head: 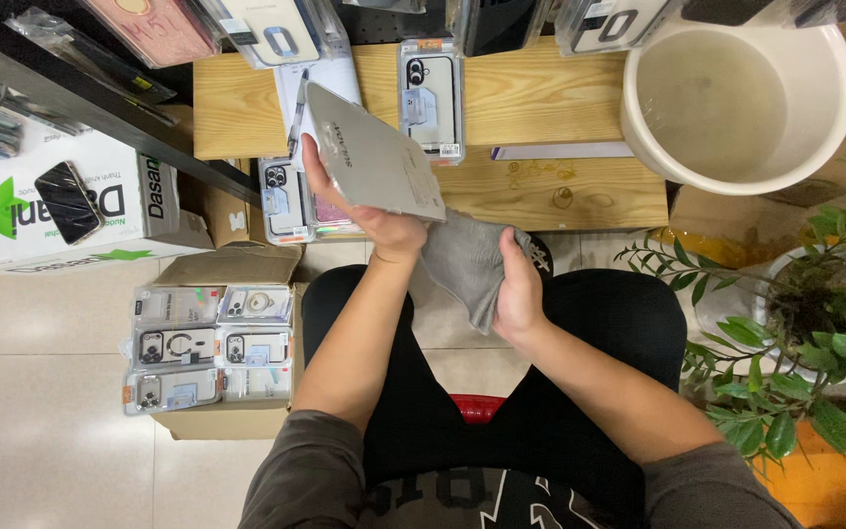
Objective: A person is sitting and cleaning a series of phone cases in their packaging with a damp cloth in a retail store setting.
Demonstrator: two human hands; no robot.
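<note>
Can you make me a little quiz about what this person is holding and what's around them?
1. Which hand holds up the flat grey packet: left or right?
2. True or false: the right hand grips a grey cloth.
3. What stands beside the wooden table, at the right edge of the picture? A) potted plant B) bicycle C) fish tank

Key: 1 left; 2 true; 3 A
</note>
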